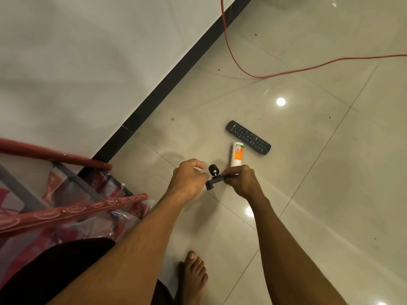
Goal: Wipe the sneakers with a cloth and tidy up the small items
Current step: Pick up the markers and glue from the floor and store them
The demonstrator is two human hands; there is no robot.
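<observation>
A small black clamp [214, 179] is pinched by the right hand [240, 181], the left hand [189, 179] set close against it (grip unclear), while remote [248, 137] and tube [236, 154], just beyond the hands, are yet to be gathered, sneakers unseen.

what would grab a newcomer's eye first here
Centre frame, the right hand pinches a small black clamp with a round knob, the left hand close beside it. Just beyond lie a white tube with an orange label and a black remote control; a thin red cable loops across the tiled floor.
</observation>
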